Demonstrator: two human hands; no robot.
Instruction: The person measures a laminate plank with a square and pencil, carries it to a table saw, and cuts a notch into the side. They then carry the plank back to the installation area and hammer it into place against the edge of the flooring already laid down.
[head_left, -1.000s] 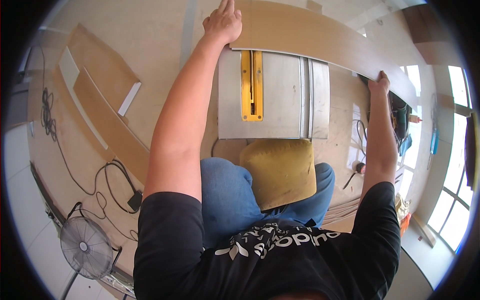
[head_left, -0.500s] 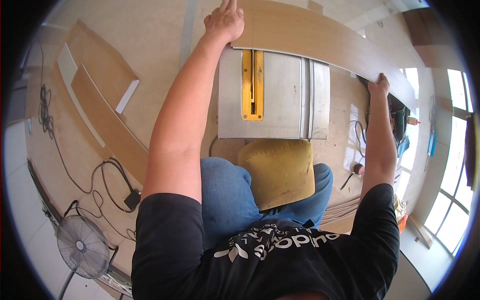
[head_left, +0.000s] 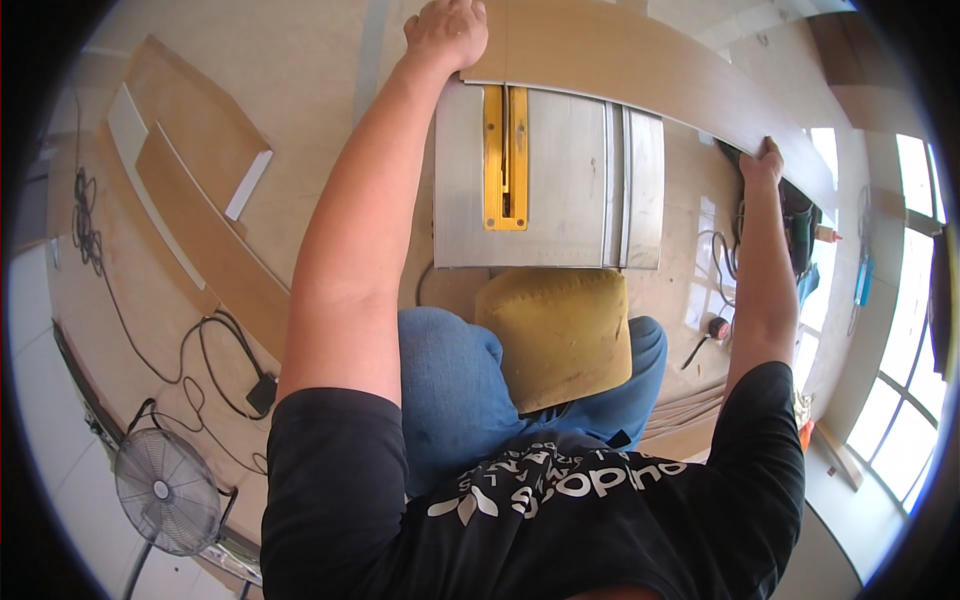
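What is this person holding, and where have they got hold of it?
A long wooden plank lying across the table saw. The left hand grips its near edge toward the left end; the right hand grips the near edge toward the right end.

No packages, signs or screens showed anywhere around the saw table or on the floor. The only lettering was a white printed logo panel across the chest of the person's black shirt (seen upside down from the head camera).

Smooth wooden plank over matt metal saw table.
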